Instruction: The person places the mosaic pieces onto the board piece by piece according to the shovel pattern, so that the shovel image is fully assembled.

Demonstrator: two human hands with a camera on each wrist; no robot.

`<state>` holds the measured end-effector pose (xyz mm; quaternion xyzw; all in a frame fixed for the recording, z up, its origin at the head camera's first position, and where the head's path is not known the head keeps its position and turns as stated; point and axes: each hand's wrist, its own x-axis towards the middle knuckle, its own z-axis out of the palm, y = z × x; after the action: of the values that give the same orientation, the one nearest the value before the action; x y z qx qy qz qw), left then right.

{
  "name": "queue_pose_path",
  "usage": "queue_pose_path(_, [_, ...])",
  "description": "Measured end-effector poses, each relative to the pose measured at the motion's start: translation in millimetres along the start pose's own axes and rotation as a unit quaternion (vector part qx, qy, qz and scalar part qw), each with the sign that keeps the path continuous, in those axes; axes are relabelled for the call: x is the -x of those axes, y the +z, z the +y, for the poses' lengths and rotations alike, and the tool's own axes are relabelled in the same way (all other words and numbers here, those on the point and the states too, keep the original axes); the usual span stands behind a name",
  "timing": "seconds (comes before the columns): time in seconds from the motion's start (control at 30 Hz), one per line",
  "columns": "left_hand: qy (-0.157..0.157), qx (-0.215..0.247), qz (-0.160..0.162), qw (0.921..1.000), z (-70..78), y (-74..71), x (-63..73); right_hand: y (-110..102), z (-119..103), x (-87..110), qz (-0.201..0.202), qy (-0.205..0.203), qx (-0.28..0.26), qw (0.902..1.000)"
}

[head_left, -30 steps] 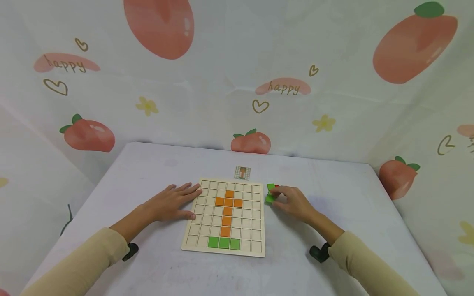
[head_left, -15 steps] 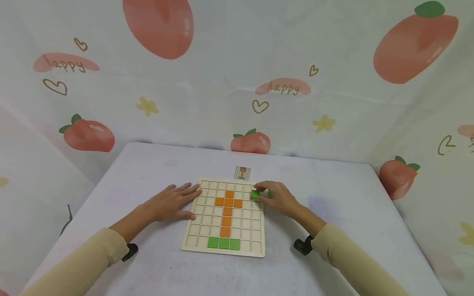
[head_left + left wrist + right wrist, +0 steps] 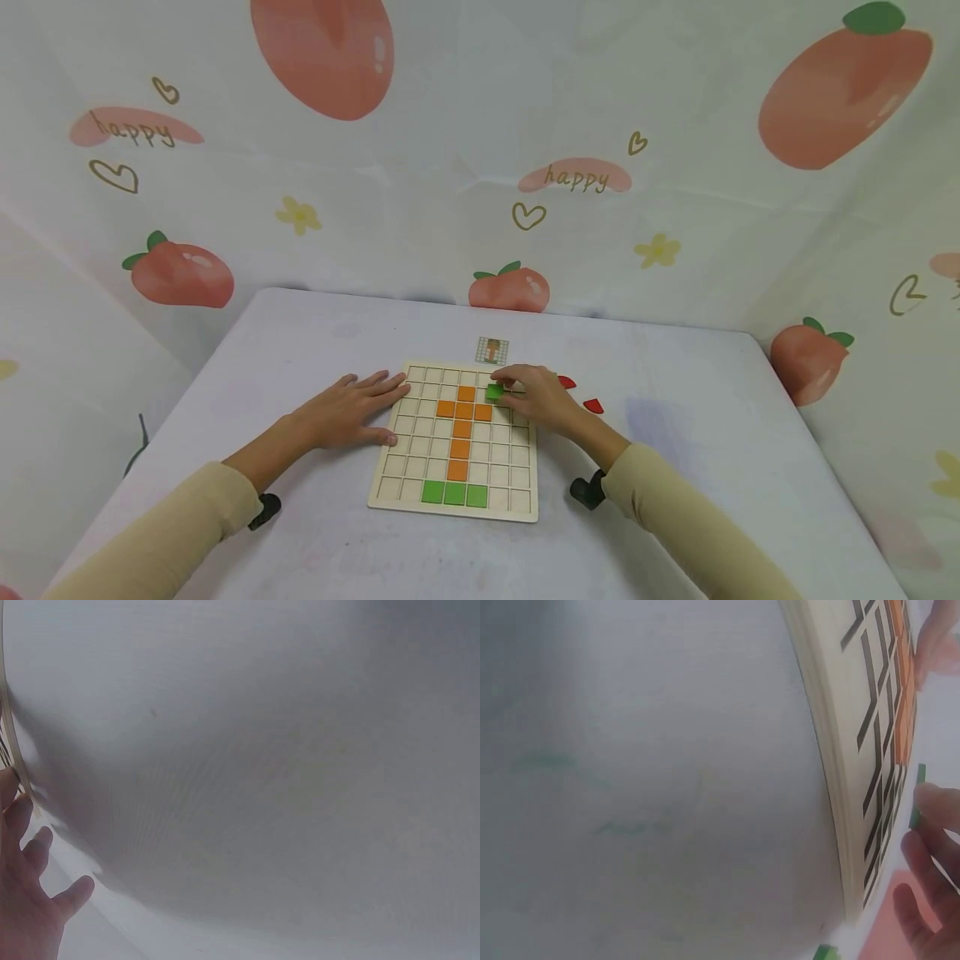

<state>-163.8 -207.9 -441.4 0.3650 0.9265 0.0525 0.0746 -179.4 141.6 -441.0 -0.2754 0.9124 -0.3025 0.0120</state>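
Note:
A pale wooden grid board (image 3: 513, 477) lies on the white table, bearing a cross of orange tiles (image 3: 461, 429) and a short row of green tiles (image 3: 454, 492) at its near end. My right hand (image 3: 542, 402) is over the board's upper right, pinching a green square tile (image 3: 495, 392) between thumb and fingertips. The right wrist view shows this green tile (image 3: 921, 774) edge-on in the fingers. My left hand (image 3: 348, 414) rests with spread fingers along the board's left edge; the left wrist view catches those fingers (image 3: 71, 896) beside the board's rim (image 3: 15, 739).
Just beyond the board lies a small pattern card (image 3: 492, 350). Red pieces (image 3: 593, 406) sit on the table (image 3: 697, 417) to the right, behind my right hand. Low in the right wrist view is another green piece (image 3: 826, 952). A printed cloth (image 3: 420, 225) hangs behind the table.
My right hand has picked up a green tile from beside the board and carried it left over the upper right squares. Red pieces are now uncovered. The left hand has stayed put.

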Motion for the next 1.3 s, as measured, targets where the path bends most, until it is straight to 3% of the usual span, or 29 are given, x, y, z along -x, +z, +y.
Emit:
queue_pose_path(0.37, [0.001, -0.001, -0.001, 1.0, -1.5, 1.9, -0.6, 7.7, -6.6, -7.6, -0.008, -0.003, 0.009, 0.9999])
queue_pose_path(0.7, [0.003, -0.002, 0.004, 1.0, -3.2, 4.2, -0.9, 10.7, -6.7, -11.1, -0.028, 0.021, 0.011, 0.9993])
queue_pose_path(1.3, [0.005, -0.008, 0.003, 0.9999, -1.1, 2.0, -1.1, 2.9, -3.6, -7.0, -0.032, 0.024, 0.002, 0.9992])
